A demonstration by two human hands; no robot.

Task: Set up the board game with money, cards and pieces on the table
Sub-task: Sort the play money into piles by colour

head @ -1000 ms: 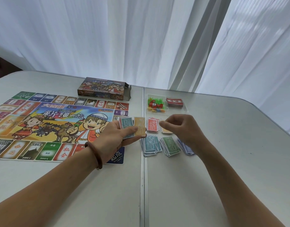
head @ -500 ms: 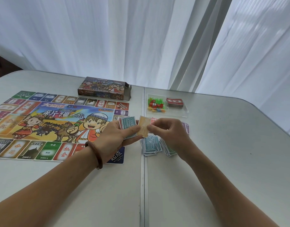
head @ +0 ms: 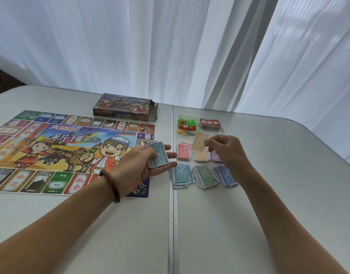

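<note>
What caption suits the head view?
Right hand pinches a tan note above the money piles; left hand holds the stack.

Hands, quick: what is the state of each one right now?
Left hand: holds a stack of play money, teal 1000 note on top.
Right hand: pinches a single tan note.

Left grip (head: 148,164) holds a stack of play money (head: 159,155) at the game board (head: 61,151) edge; right grip (head: 226,152) pinches one orange bill (head: 199,142) above sorted piles (head: 204,176) on the table (head: 269,194).
</note>
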